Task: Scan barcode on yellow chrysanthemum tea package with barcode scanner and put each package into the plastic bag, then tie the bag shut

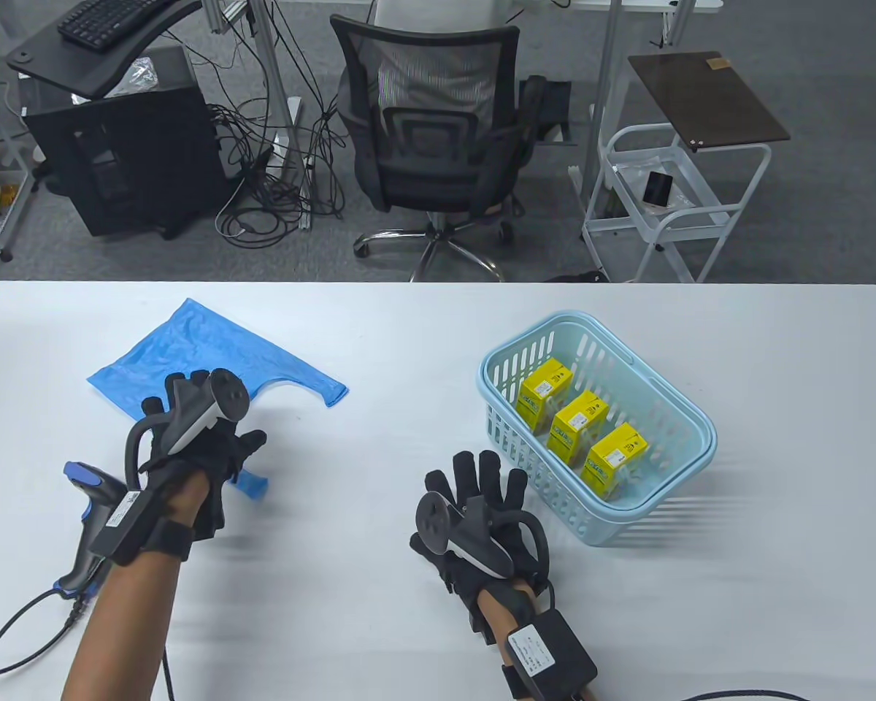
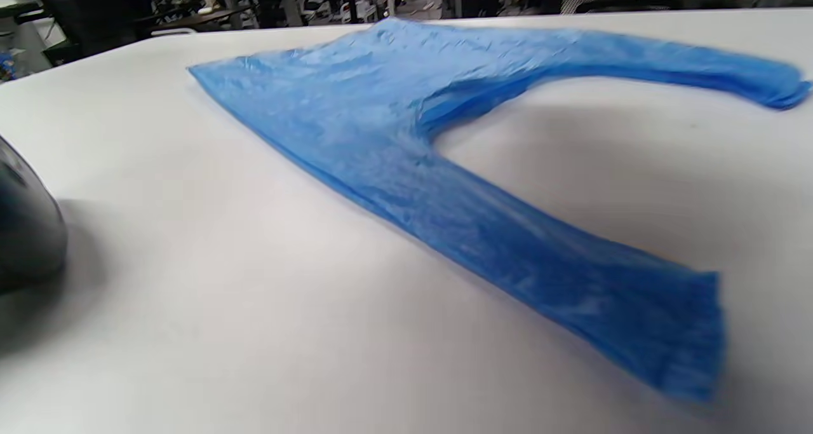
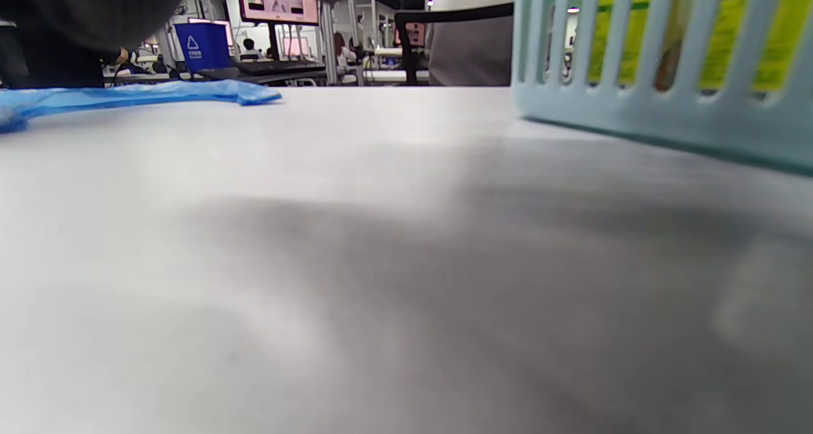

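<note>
Two gloved hands over a white table (image 1: 423, 343). Left hand (image 1: 190, 445) hovering above the near handle of the flat blue plastic bag (image 1: 212, 358), fingers spread and loosely bent, gripping nothing; contact with the handle not clear from any view. Right hand (image 1: 482, 511) lying flat, palm down on the tabletop, fingers straight and fanned, just beside the near wall of the pale blue basket (image 1: 664, 504), holding nothing. Three yellow chrysanthemum tea packages (image 1: 577, 427) sitting in a diagonal row inside the basket. Barcode scanner (image 1: 87, 526) resting on the table at the left edge, beside and partly under the left forearm, cable trailing toward the bottom edge.
</note>
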The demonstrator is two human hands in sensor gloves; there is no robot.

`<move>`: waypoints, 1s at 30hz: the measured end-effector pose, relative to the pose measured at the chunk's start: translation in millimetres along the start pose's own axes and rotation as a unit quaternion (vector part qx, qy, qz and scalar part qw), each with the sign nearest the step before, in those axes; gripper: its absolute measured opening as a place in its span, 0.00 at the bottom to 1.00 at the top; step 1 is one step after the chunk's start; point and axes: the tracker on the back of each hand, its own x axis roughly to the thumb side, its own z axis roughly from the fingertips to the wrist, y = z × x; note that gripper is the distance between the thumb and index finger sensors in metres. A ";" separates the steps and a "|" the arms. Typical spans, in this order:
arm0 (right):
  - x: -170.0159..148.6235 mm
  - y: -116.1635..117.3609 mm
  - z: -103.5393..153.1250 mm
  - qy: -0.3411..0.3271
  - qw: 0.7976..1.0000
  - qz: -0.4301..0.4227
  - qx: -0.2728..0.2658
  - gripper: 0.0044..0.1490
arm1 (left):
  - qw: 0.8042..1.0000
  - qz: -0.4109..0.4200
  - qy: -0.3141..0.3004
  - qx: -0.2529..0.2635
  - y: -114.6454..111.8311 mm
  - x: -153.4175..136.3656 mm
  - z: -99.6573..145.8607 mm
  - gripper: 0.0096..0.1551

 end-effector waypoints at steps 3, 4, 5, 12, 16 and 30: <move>2.9 0.6 -0.6 -0.010 1.000 0.003 0.006 0.54 | 0.998 -0.048 0.024 -0.013 -11.1 -0.1 -24.0 0.44; 4.0 0.3 -0.8 -0.013 1.000 0.002 0.005 0.54 | 0.998 -0.055 0.028 -0.013 -13.3 0.1 -29.7 0.43; 5.2 -0.1 -1.0 -0.016 1.000 0.001 0.004 0.54 | 0.998 -0.058 0.031 -0.018 -14.7 -0.1 -33.8 0.42; 9.0 2.1 -1.4 -0.027 1.000 -0.004 0.015 0.53 | 0.989 -0.104 0.098 -0.027 -11.8 -9.0 -53.4 0.40; 9.0 2.6 -0.9 -0.028 0.999 -0.005 0.021 0.53 | 0.986 -0.116 0.111 -0.042 -17.5 -13.3 -60.1 0.40; 13.6 2.7 2.6 -0.040 0.998 -0.022 0.031 0.54 | 0.998 -0.011 0.018 0.061 -15.2 -8.9 -49.6 0.25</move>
